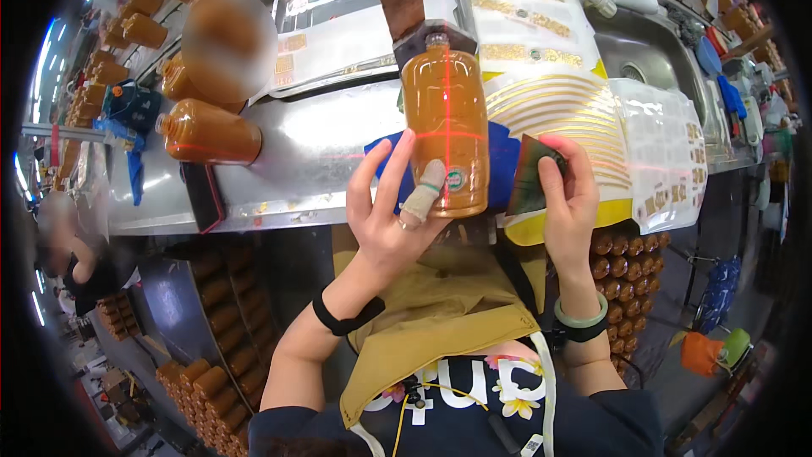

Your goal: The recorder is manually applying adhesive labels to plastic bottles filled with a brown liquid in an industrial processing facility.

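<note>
An amber-brown glass bottle stands in front of me over a blue cloth, its neck against a dark notched holder. Red light lines cross it. A small round green-and-white sticker sits low on its front. My left hand is at the bottle's lower left. A wrapped finger of it presses on the glass beside the sticker, other fingers stretch up along the side, and the thumb is partly hidden at the base. My right hand pinches a flat dark green piece, just right of the bottle.
Another brown bottle lies on the metal bench at left. Behind are a metal tray and sheets of gold decals. A sink is at far right. Bottles are stacked below the bench.
</note>
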Tool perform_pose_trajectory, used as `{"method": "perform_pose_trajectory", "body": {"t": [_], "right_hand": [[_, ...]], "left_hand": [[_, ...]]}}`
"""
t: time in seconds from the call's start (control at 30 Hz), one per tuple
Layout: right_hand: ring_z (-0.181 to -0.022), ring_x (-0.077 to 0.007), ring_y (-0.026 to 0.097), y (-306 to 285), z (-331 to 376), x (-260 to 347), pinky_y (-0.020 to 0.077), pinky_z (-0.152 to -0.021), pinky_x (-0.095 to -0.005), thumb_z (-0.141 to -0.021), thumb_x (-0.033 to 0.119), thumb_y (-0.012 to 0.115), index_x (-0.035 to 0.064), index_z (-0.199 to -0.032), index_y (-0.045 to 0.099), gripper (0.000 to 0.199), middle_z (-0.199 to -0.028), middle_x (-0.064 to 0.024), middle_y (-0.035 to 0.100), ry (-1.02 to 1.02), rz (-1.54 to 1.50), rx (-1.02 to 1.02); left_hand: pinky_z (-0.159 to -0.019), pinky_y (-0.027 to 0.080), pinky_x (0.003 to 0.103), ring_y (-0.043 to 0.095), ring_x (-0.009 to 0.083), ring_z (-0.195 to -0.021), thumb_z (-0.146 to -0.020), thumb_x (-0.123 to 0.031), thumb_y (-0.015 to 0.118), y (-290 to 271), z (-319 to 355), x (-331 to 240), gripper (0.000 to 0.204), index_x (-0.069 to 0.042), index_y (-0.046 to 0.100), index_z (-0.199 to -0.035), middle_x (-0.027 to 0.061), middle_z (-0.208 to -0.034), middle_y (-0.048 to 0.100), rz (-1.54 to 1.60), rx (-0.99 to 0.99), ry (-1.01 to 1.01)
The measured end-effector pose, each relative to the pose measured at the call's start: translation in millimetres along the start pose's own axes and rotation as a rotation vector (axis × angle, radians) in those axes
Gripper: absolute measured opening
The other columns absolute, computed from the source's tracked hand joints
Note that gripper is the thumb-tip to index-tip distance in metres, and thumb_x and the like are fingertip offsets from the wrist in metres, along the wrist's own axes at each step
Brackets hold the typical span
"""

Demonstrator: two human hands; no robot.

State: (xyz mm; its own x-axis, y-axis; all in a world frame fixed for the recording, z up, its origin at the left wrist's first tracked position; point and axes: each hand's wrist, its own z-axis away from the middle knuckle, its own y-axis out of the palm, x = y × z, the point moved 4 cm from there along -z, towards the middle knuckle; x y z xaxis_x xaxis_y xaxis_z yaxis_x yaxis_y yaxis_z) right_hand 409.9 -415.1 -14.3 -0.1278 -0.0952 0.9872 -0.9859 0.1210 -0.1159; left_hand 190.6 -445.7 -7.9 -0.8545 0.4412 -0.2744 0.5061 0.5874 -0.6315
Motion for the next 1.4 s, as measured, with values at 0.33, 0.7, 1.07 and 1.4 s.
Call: {"method": "perform_pose_trajectory", "body": {"t": [0.33,0.7,1.07,1.4], "right_hand": [[-0.077,-0.0058,0.051,-17,-41,25,0.0418,-0.071,-0.0235,-0.097,0.015,0.07,0.0004,-0.114,0.061,0.025,-0.089,0.0009,0.06,0.037,0.204,0.27],[-0.071,-0.0168,0.053,-255,-102,-14,0.0471,-0.068,-0.0316,-0.07,0.016,0.092,0.0029,-0.083,0.061,0.036,-0.078,-0.0046,0.057,0.131,1.055,0.043],[-0.101,-0.0239,0.053,-285,-96,-61,0.0481,-0.091,-0.0329,-0.057,0.017,0.097,0.0085,-0.109,0.058,0.065,-0.115,-0.0105,0.049,0.209,0.969,0.376],[-0.113,-0.0317,0.066,-260,-174,-75,0.0534,-0.097,-0.0396,-0.082,0.014,0.081,0.0018,-0.131,0.062,0.054,-0.125,-0.0177,0.056,-0.009,0.965,0.14]], "left_hand": [[-0.107,0.046,0.049,0.054,0.0399,-0.13,-0.065,-0.015,0.092,-3,8,7,0.059,-0.01,0.073,-0.121,0.0193,-0.145,0.059,0.123,0.038,-0.006],[-0.12,0.036,0.045,0.042,0.0388,-0.146,-0.069,-0.007,0.09,20,8,18,0.101,-0.006,0.039,-0.157,0.0241,-0.161,0.037,0.495,0.198,-0.282],[-0.118,0.04,0.043,0.044,0.0361,-0.146,-0.07,-0.001,0.087,17,6,13,0.099,-0.006,0.039,-0.157,0.0236,-0.161,0.036,0.494,0.2,-0.28],[-0.118,0.04,0.043,0.046,0.0361,-0.145,-0.07,0.002,0.084,15,8,14,0.093,-0.004,0.044,-0.154,0.0229,-0.161,0.039,0.486,0.178,-0.312]]}}
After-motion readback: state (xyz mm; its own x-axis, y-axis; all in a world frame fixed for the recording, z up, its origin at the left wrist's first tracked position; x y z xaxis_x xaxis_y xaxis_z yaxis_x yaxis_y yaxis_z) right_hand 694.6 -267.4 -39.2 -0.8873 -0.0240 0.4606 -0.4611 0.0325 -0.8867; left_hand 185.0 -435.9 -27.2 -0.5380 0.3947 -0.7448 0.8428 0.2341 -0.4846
